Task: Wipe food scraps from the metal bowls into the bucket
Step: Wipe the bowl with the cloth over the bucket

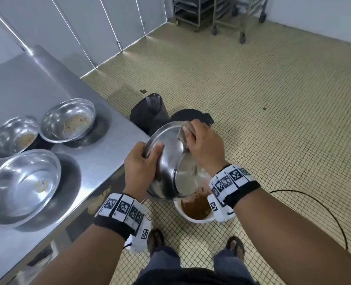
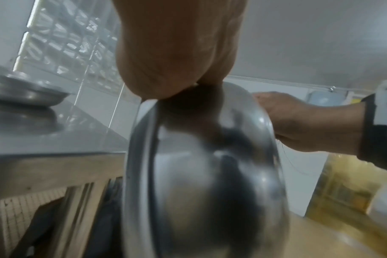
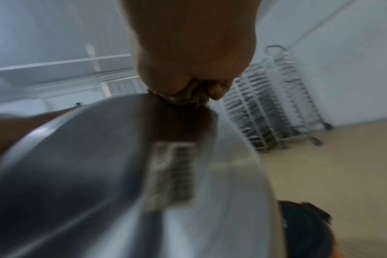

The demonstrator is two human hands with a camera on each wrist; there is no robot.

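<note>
Both forearms reach forward from the bottom of the head view, each wrist wrapped in a black band with white marker tiles. The left hand (image 1: 138, 167) curls over the rim of a round shiny metal bowl (image 1: 166, 161), thumb on its outer wall, holding it tipped steeply on edge. The right hand (image 1: 206, 147) clutches a crumpled brownish cloth (image 1: 186, 130) against the far rim of that bowl, fingers bent round the cloth.

Directly under the tilted bowl stands a white plastic bucket (image 1: 191, 218) on the floor, holding brown food waste; bowl and right wrist cover part of its rim. Only the head view shows the bucket; the left wrist view gives the bowl's blurred outer wall, and the right wrist view its inside with the cloth's edge at the rim.

Left of the bowl, a steel worktop (image 1: 47, 79) carries three more metal bowls (image 1: 67, 120), some streaked with residue. Beyond the bowl sit two dark objects, hard to identify. Far beyond, wheeled metal racks (image 1: 222, 13) stand by the wall, cut off at the top.
</note>
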